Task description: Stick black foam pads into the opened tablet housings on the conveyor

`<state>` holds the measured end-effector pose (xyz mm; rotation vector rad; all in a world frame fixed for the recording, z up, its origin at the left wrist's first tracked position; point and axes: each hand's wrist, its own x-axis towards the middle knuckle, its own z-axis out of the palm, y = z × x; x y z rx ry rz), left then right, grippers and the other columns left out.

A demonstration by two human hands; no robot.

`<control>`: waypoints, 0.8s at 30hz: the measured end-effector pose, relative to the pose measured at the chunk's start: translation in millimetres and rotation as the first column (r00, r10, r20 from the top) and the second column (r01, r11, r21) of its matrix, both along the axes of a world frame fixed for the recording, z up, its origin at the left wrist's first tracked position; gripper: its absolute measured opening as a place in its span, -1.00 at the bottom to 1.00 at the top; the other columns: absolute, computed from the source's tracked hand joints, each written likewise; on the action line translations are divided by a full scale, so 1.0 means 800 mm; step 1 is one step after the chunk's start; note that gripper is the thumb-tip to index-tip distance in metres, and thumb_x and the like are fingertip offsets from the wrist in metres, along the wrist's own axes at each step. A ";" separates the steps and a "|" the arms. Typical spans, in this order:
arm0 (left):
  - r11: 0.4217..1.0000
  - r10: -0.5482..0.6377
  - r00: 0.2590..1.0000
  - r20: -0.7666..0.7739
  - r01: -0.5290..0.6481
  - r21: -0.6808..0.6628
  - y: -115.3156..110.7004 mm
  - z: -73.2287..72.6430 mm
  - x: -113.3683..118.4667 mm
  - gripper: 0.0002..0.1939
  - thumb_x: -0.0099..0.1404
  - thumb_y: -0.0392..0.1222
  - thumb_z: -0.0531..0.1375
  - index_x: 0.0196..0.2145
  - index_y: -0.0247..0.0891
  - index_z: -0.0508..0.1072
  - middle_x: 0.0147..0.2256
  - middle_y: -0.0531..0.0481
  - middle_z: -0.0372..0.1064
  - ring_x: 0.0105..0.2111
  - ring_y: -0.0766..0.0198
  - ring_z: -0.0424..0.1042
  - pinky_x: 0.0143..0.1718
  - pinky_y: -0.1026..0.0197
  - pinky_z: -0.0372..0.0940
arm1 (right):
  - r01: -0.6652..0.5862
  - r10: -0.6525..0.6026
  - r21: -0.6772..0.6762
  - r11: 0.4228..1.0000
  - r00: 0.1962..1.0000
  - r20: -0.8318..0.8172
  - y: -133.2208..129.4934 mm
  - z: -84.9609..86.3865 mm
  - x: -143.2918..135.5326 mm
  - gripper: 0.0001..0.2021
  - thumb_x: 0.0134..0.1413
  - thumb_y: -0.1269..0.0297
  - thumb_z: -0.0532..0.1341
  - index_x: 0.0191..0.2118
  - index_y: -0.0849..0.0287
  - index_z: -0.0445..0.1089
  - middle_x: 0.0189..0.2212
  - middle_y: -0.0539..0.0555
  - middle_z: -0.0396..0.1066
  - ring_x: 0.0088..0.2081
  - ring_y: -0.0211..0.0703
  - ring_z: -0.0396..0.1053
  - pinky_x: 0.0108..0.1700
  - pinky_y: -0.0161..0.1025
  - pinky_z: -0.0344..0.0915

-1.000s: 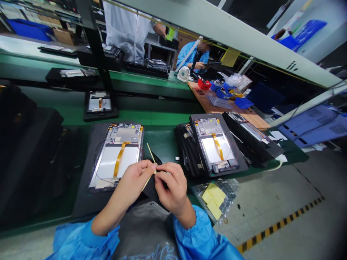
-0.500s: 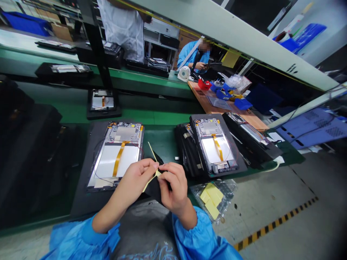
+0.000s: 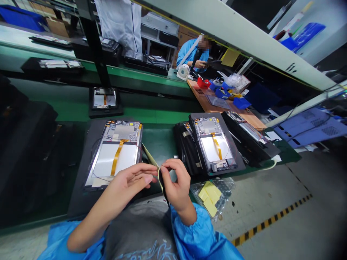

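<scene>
A thin yellow-and-black sheet (image 3: 149,154), which looks like adhesive backing paper, stands nearly edge-on in front of my body. Thumb and forefinger of my right hand (image 3: 176,184) pinch it at the middle. My left hand (image 3: 131,180) has its fingers stretched out, the tips touching or very close to the sheet's left side; the thumb lies apart below them. Beyond my left hand is an opened tablet (image 3: 128,153) with a circuit board, silver battery and orange ribbon cable, lying on a black foam pad (image 3: 78,195).
To the right, another opened tablet (image 3: 214,144) lies on a stack of black trays, with a further stack (image 3: 249,135) beside it. Yellow sheets (image 3: 210,196) rest on a clear plastic bag at the bench edge. Across the green bench (image 3: 157,135), a co-worker (image 3: 195,54) sits near small bins.
My left hand has gone from a pinch to stretched fingers. The sheet has turned so that more of its yellow face and black side show; my right hand still pinches it.
</scene>
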<state>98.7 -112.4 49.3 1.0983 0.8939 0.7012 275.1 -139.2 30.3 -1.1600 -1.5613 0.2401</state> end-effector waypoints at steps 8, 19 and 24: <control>0.978 0.173 0.972 0.156 -0.151 -0.143 -0.017 -0.012 0.019 -0.55 -0.01 0.01 0.55 -0.21 -0.18 0.56 -0.15 -0.01 0.53 -0.13 0.26 0.53 -0.08 0.34 0.42 | 0.110 -0.109 0.007 0.994 0.994 -0.016 0.008 -0.018 -0.022 -0.88 0.35 0.45 0.15 -0.15 0.14 0.42 -0.29 0.09 0.50 -0.22 -0.14 0.48 -0.16 -0.19 0.44; 0.990 0.136 0.989 0.048 -0.135 -0.036 -0.016 -0.014 0.024 -0.61 0.15 0.16 0.41 -0.39 -0.26 0.56 -0.43 0.00 0.46 -0.44 0.31 0.42 -0.38 0.31 0.41 | 0.065 -0.078 -0.128 0.990 0.992 -0.101 0.025 -0.016 -0.008 -0.65 0.47 0.25 0.07 -0.38 0.15 0.43 -0.49 0.01 0.45 -0.42 -0.22 0.44 -0.34 -0.27 0.33; 0.996 0.079 0.997 0.001 -0.079 0.036 -0.015 -0.012 0.019 -0.64 0.21 0.13 0.34 -0.44 -0.26 0.55 -0.48 0.00 0.44 -0.48 0.32 0.41 -0.43 0.32 0.39 | 0.058 -0.064 -0.105 0.993 0.996 -0.057 0.026 -0.008 -0.004 -0.64 0.48 0.24 0.06 -0.39 0.15 0.41 -0.50 0.00 0.42 -0.44 -0.23 0.41 -0.36 -0.28 0.30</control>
